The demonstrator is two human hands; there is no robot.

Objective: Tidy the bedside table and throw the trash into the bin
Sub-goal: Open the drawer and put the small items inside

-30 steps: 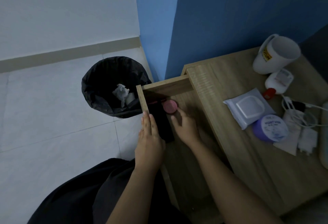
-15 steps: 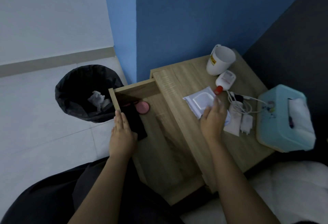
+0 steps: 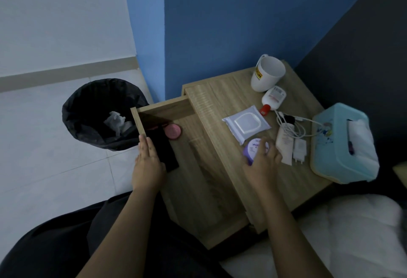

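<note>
Setting: a bedroom in a home, dim light. Evidence follows. Wooden bedside table [image 3: 222,93] set against a blue wall [image 3: 220,24], its drawer [image 3: 163,108] pulled out toward 9 o'clock. White bedding [image 3: 352,229] at 5 o'clock, just beside the table. Tabletop carries personal-care clutter: white mug [image 3: 267,75] at the back, lotion bottle [image 3: 273,99] lying on its side, wet-wipe pack [image 3: 245,123], purple cream jar [image 3: 254,148], white charger and cable [image 3: 297,132], teal tissue box [image 3: 337,143] at 3 o'clock. Black-lined bin [image 3: 103,110] stands on the pale tiled floor [image 3: 44,156] at 10 o'clock, crumpled tissue inside.
</note>
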